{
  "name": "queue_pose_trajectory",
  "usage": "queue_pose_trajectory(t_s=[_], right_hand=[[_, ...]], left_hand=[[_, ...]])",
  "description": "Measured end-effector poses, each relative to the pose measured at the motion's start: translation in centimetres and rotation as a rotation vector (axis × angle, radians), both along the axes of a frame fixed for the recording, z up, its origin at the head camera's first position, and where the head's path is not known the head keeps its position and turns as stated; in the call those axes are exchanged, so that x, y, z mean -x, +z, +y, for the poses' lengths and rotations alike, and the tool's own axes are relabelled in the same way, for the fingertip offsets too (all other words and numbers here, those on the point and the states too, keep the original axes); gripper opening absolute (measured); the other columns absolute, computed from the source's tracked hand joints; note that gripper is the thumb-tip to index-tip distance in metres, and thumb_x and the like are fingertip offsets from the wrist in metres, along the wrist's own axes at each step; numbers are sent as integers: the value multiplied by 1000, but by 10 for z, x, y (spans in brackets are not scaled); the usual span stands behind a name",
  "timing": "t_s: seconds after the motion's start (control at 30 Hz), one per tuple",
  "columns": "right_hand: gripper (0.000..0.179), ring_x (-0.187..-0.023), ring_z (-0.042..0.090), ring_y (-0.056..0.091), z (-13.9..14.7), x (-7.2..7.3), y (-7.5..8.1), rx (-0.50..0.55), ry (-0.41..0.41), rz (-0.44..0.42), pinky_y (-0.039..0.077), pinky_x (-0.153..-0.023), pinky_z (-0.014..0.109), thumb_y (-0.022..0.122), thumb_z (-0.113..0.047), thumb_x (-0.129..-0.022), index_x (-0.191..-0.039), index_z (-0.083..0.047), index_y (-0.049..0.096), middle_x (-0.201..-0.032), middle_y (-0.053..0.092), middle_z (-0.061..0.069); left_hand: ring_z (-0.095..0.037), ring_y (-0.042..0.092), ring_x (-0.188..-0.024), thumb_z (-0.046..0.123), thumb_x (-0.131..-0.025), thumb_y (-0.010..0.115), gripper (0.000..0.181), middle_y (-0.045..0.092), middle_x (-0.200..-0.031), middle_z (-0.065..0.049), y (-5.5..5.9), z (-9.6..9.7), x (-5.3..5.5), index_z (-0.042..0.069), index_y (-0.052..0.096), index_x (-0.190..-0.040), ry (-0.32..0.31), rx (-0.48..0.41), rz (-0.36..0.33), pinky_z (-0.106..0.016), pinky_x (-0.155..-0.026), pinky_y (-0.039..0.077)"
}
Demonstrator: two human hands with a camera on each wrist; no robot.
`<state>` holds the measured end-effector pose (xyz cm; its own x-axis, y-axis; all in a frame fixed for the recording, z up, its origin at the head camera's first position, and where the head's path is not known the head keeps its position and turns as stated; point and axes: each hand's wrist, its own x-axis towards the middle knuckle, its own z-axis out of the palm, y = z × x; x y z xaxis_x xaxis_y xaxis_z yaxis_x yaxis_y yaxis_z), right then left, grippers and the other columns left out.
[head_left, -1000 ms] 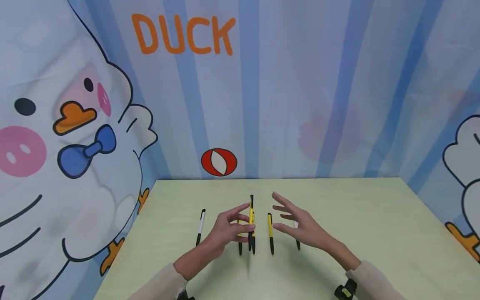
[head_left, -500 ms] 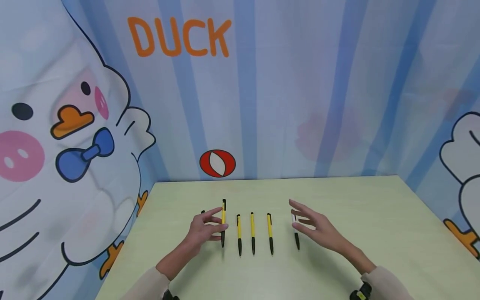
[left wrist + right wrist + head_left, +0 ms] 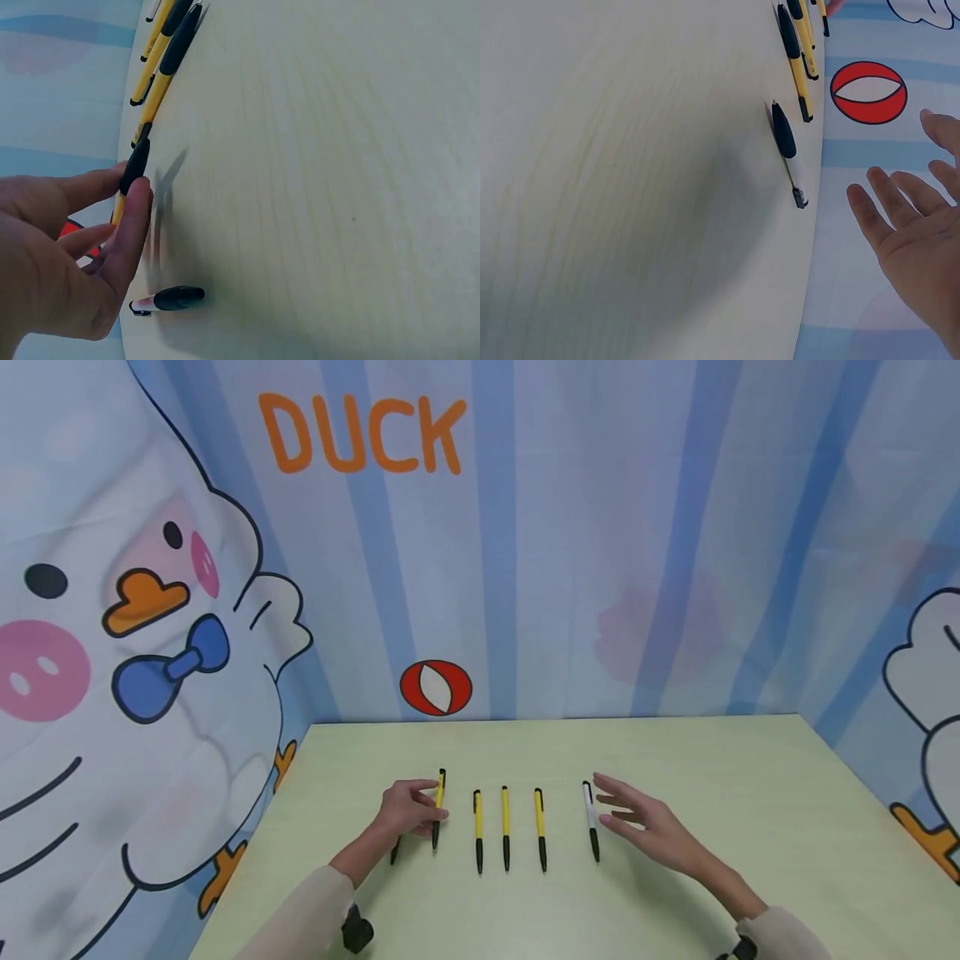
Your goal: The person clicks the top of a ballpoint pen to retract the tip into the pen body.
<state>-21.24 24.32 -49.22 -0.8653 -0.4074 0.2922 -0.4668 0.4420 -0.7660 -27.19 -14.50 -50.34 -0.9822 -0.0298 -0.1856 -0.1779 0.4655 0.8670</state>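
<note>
Left hand [image 3: 408, 807] and held yellow pen [image 3: 439, 793], as I follow them from my distant station. Over the last second I have seen the hand carry this pen leftward, from in front of the middle of three yellow pens [image 3: 506, 814], and then lower it. It now occupies the gap between those three and the left white pen [image 3: 178, 298], so I judge the work to be at a placing stage. In the left wrist view the pen stands apart from its shadow on the table [image 3: 750, 793], and I take it to be slightly raised.

Orientation: the black grip and tip point toward the person, the other end away. The long axis runs near to far, nearly parallel to the three resting pens, its far end leaning a little right. The right white pen [image 3: 589, 808] leans the opposite way, its tip also nearward.

Fingers: I see the left thumb and fingers pinching the yellow pen near its black grip. The right hand [image 3: 651, 828], which has drawn farther right, holds nothing; its fingers are extended and spread, just beside the right white pen.
</note>
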Motion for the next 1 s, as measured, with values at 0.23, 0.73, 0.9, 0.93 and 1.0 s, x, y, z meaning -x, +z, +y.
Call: queue_pose_trajectory(t_s=[0.23,0.73,0.9,0.93,1.0], right_hand=[[57,-130,47,57,2,-4,-4,-17,10,-1,59,-100,43,60,-19,-104,-155,-3,41,-154,48,25],[56,-128,47,58,11,-7,-4,-1,34,-41,56,-96,18,59,-17,-105,-155,-1,39,-154,45,29],[56,-127,46,59,13,-8,-5,-5,29,-51,56,-95,17,59,-18,-105,-155,-2,40,-153,46,29],[56,-127,46,59,12,-8,-6,-5,28,-47,56,-95,17,59,-17,-105,-155,-1,40,-153,46,30],[56,-126,46,60,12,-7,-6,-4,31,-45,56,-94,17,59,-16,-104,-155,-1,40,-153,47,29]], left_hand=[[-12,67,-55,0,-76,86,62,71,-84,-9,-7,4,4,-1,64,-134,-12,199,49,-29,-52,61],[-13,67,-54,5,-82,83,64,71,-79,-8,5,8,0,1,58,-142,-33,214,117,-28,-54,61],[-16,68,-58,2,-84,79,61,69,-82,-11,14,26,-12,-3,58,-141,-146,139,125,-29,-56,63],[-16,68,-59,1,-85,79,61,69,-83,-11,14,30,-14,-3,57,-142,-175,127,117,-29,-56,63],[-17,70,-60,1,-84,79,63,69,-83,-10,14,37,-18,-3,56,-142,-217,127,100,-29,-56,63]])
